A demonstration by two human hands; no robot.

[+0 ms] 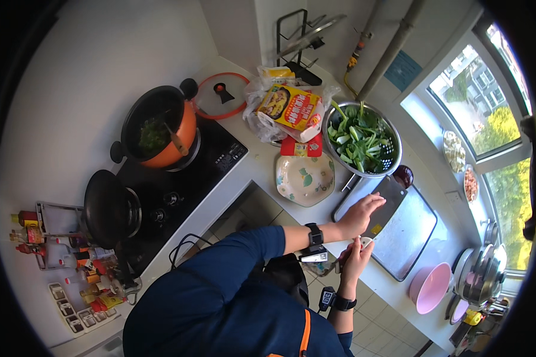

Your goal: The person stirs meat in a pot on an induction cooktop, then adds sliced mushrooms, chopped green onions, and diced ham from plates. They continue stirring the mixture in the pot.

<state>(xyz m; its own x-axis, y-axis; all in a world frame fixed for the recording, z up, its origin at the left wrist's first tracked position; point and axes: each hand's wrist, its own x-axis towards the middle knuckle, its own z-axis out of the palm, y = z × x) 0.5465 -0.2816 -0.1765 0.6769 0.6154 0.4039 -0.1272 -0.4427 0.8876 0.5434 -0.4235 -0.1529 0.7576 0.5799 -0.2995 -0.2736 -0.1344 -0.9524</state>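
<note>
My right hand (356,264) grips a kitchen cleaver at its handle end. The wide grey blade (389,201) slants up and away over a metal-faced cutting board (408,236). Beside the blade, my left hand (358,217) is held flat with its fingers stretched out; whether it touches the metal I cannot tell. A glossy dark purple vegetable (403,176) sits near the blade's far end. Behind the board stands a steel colander (398,154) filled with leafy greens (359,138). To the left lies a shallow leaf-patterned dish (305,180).
An orange pot (185,134) with greens and a wooden-handled utensil stands on the black hob (161,192), near a frying pan (102,207). A yellow-and-red food packet (290,107) lies behind the dish. At right are a pink bowl (430,288) and stacked cookware (480,276).
</note>
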